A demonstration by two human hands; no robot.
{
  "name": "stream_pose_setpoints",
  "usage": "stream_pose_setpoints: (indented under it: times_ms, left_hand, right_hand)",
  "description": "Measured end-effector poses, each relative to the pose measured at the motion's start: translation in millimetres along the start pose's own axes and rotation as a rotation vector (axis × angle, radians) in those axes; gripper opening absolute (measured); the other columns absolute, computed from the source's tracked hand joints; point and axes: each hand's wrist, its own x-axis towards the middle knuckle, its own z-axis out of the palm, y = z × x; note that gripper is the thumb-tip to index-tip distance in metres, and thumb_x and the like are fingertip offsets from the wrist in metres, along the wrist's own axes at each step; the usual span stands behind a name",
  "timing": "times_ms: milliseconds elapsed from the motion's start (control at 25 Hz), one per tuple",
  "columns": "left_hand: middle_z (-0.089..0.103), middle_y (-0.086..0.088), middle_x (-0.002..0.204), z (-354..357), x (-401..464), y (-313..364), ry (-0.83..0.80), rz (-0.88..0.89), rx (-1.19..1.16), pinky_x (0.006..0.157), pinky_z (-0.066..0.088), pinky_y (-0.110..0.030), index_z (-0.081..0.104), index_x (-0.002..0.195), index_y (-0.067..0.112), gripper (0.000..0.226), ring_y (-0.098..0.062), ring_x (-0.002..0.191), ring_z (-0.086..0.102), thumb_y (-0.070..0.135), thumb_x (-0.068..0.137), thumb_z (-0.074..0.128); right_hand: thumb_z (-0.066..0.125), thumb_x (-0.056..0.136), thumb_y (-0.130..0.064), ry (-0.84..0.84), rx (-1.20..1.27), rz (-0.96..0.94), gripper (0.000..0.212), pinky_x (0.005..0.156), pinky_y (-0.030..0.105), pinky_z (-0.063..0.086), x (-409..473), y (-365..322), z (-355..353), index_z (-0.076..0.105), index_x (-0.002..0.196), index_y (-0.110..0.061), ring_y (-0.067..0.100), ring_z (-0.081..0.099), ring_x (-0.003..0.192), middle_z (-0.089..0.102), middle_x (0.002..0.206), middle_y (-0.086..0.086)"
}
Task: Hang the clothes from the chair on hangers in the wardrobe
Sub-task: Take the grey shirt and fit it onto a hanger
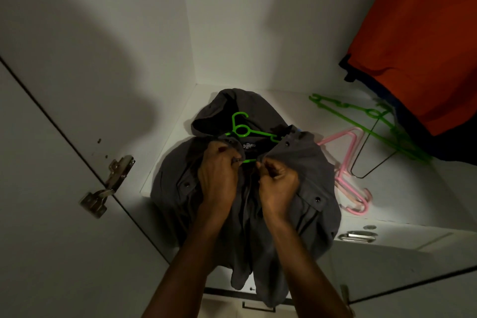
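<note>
Grey cloth is bunched in both hands: the left hand [216,175] curls its fingers round the left front edge of a dark grey hooded shirt [304,162] near the collar, and the right hand [278,178] pinches the right front edge just across the opening. A green hanger [241,129] sits inside the shirt, its hook lying on the hood and one arm showing at the neck. The shirt lies on the white wardrobe shelf [402,199], its lower part hanging over the front edge. Just right of it lie pink hangers [353,178], a thin wire hanger [371,165] and another green hanger [371,121]. An orange garment [423,41] hangs at the upper right.
</note>
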Motion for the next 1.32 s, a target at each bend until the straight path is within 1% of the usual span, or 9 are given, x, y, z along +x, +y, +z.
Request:
stream_pose_setpoints:
  times_ms: [120, 240, 360, 480, 720, 920, 1000, 1120, 1320]
  left_hand:
    - [0.075, 0.004, 0.087, -0.3, 8.7, -1.7, -0.064, -0.044, -0.124, 0.065, 0.051, -0.030, 0.076, 0.081, 0.024, 0.017, -0.017, 0.077, 0.071, 0.025, 0.072, 0.090]
    - [0.074, -0.004, 0.067, 5.6, 13.6, 0.2, -0.211, -0.312, -0.564, 0.058, 0.058, -0.031, 0.071, 0.069, 0.019, 0.025, -0.015, 0.052, 0.069, 0.003, 0.070, 0.090]
    - [0.072, 0.002, 0.063, 10.8, 13.6, -7.3, -0.251, -0.331, -0.697, 0.065, 0.061, -0.035, 0.073, 0.071, 0.019, 0.028, -0.019, 0.059, 0.070, -0.007, 0.075, 0.083]
    - [0.074, -0.003, 0.072, 9.7, 13.8, -9.9, -0.352, -0.359, -0.825, 0.064, 0.059, -0.027, 0.075, 0.087, 0.001, 0.012, -0.017, 0.066, 0.070, -0.010, 0.083, 0.075]
    - [0.074, -0.028, 0.080, 14.6, 16.4, -15.9, -0.372, -0.433, -0.898, 0.079, 0.059, -0.047, 0.073, 0.073, 0.005, 0.017, -0.039, 0.077, 0.072, -0.010, 0.078, 0.079]
    - [0.074, -0.019, 0.075, 18.7, 16.0, -16.9, -0.376, -0.395, -0.907, 0.077, 0.059, -0.040, 0.074, 0.074, 0.009, 0.027, -0.029, 0.074, 0.071, -0.014, 0.085, 0.070]
    - [0.072, -0.012, 0.069, 18.0, 17.4, -12.9, -0.378, -0.426, -0.909, 0.068, 0.060, -0.029, 0.073, 0.078, 0.004, 0.023, -0.017, 0.066, 0.072, -0.015, 0.089, 0.064]
    - [0.069, -0.003, 0.068, 15.4, 18.2, -4.3, -0.393, -0.434, -0.777, 0.049, 0.049, -0.013, 0.071, 0.088, 0.003, 0.016, 0.002, 0.054, 0.067, -0.007, 0.095, 0.061]
    - [0.071, 0.000, 0.067, 11.0, 19.5, -6.1, -0.399, -0.458, -0.788, 0.046, 0.044, -0.011, 0.073, 0.090, 0.003, 0.013, 0.002, 0.054, 0.067, -0.005, 0.093, 0.063]
  right_hand:
    - [0.075, 0.085, -0.007, -0.006, 0.084, -0.001, 0.017, 0.059, 0.041, 0.056, -0.1, 4.8, 0.9, 0.074, 0.075, -0.021, 0.018, 0.067, 0.065, 0.069, 0.071, -0.005]
    - [0.077, 0.083, -0.001, -0.033, 0.112, -0.014, 0.014, 0.066, 0.046, 0.061, 0.4, 8.5, 0.3, 0.081, 0.087, -0.014, 0.021, 0.073, 0.074, 0.074, 0.082, -0.002]
    - [0.077, 0.081, 0.000, -0.073, 0.050, -0.037, 0.014, 0.069, 0.042, 0.061, 0.5, 4.5, 0.8, 0.082, 0.087, -0.012, 0.013, 0.072, 0.074, 0.076, 0.082, -0.002]
    - [0.078, 0.079, 0.001, -0.048, -0.005, -0.042, 0.018, 0.072, 0.034, 0.061, 0.8, 2.2, 1.4, 0.082, 0.088, -0.013, 0.006, 0.072, 0.075, 0.076, 0.083, -0.005]
    - [0.077, 0.079, 0.005, -0.047, -0.007, -0.072, 0.022, 0.072, 0.032, 0.060, -3.7, 0.6, 2.2, 0.081, 0.089, -0.013, 0.006, 0.071, 0.076, 0.075, 0.083, -0.007]
    - [0.078, 0.078, 0.006, -0.083, 0.010, -0.091, 0.024, 0.075, 0.037, 0.061, -2.7, -0.2, 5.3, 0.083, 0.091, -0.014, 0.008, 0.072, 0.081, 0.073, 0.087, -0.009]
    - [0.076, 0.078, 0.007, -0.088, 0.009, -0.103, 0.024, 0.074, 0.037, 0.061, -4.1, -1.9, 5.5, 0.083, 0.091, -0.013, 0.008, 0.071, 0.080, 0.073, 0.086, -0.007]
    - [0.073, 0.078, 0.009, -0.088, 0.000, -0.138, 0.026, 0.074, 0.037, 0.060, -7.6, -2.6, 5.6, 0.082, 0.091, -0.012, 0.008, 0.071, 0.081, 0.072, 0.087, -0.007]
    - [0.069, 0.082, 0.000, -0.109, -0.026, -0.156, 0.018, 0.077, 0.044, 0.058, -11.4, -2.5, 6.0, 0.080, 0.090, -0.012, 0.013, 0.070, 0.085, 0.070, 0.090, -0.007]
